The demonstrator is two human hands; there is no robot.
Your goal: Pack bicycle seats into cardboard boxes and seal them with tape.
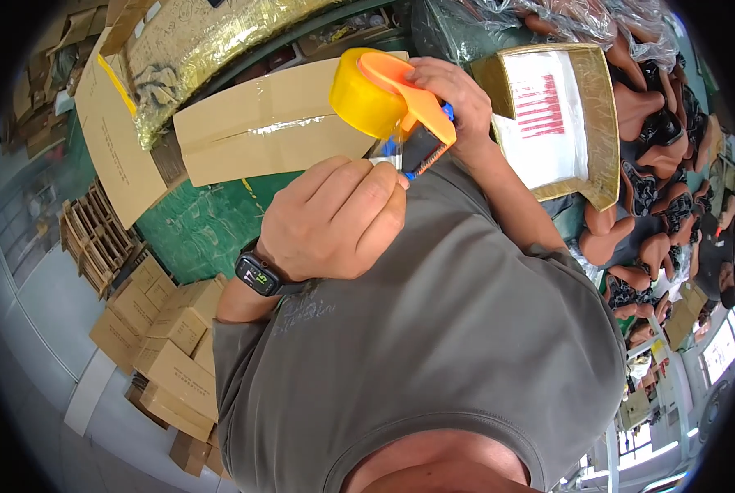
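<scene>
My right hand (449, 90) grips the orange handle of a tape dispenser (412, 103) that carries a yellow roll of tape (363, 103). It is held up in front of my grey shirt. My left hand (334, 222), with a black watch on its wrist, is curled just below the dispenser. Its fingertips pinch the loose end of the tape (388, 152) at the blade. Behind the dispenser a closed cardboard box (260, 127), taped along its seam, lies on a green table (207, 226).
A tape-wrapped box (585, 74) with a white label stands at the right. Brown saddles (642, 103) in plastic are piled beyond it. Stacked cartons (170, 345) and wooden pallets (96, 238) are on the floor at the left. Flat cardboard (117, 144) leans at the back left.
</scene>
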